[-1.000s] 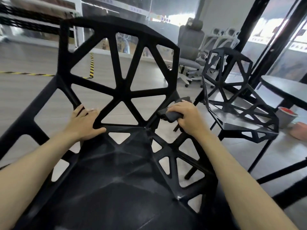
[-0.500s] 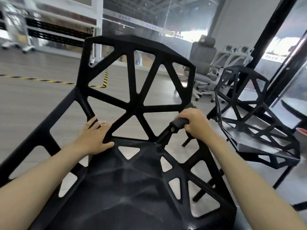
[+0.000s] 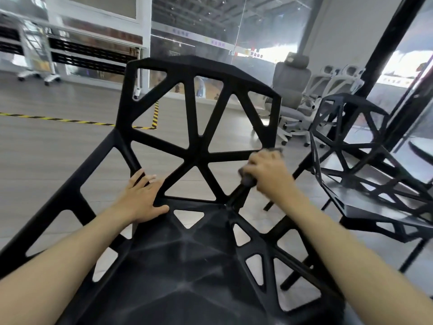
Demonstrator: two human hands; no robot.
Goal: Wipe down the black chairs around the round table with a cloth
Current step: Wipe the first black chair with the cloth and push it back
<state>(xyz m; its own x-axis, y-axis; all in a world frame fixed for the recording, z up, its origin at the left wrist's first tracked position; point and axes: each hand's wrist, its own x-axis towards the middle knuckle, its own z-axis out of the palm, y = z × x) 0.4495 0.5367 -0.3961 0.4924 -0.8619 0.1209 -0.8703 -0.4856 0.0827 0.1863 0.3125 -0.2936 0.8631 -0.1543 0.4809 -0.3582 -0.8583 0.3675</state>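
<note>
Hands on the near black chair (image 3: 199, 158) now! Left hand (image 3: 143, 195) lies flat and spread, unclenched, bracing the base of the backrest. Right hand (image 3: 267, 174) is clenched around the dark cloth (image 3: 248, 180), pressed to the slanted strut at the backrest's right edge. That strut runs up and away from the seat, so the stroke should follow it. Second black chair (image 3: 365, 165) waits well apart, to the right, nearer the right hand.
</note>
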